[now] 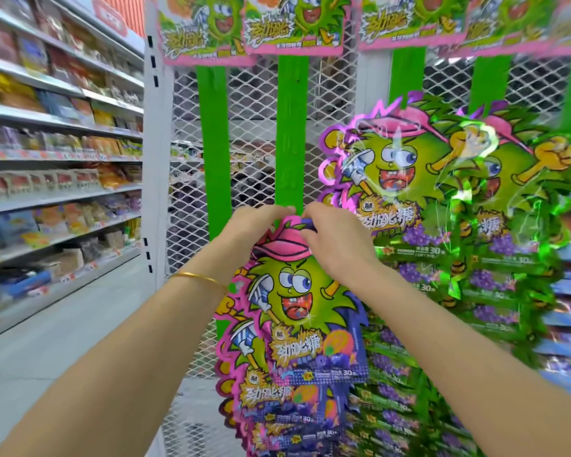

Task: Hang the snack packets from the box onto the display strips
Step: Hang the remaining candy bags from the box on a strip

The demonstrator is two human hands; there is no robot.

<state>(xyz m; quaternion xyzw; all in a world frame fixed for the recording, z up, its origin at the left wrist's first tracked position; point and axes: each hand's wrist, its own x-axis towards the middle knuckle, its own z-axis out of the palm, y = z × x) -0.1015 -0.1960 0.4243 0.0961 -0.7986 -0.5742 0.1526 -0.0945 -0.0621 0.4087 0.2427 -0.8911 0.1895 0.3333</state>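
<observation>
A snack packet [297, 301] with a pink edge and a green spiky cartoon figure hangs against a green display strip [289, 133]. My left hand [254, 225] and my right hand [330, 235] both pinch its top edge at the strip. Below it, several more pink-edged packets [277, 413] overlap down the same strip. A bare green strip [210, 143] stands to the left. To the right, strips are filled with green grape-flavour packets [406, 179]. The box is out of view.
White wire mesh panel [251, 103] backs the strips, with pink-and-green header cards [205, 28] along the top. Stocked shop shelves [60, 153] line the aisle on the left, above a grey floor [63, 341].
</observation>
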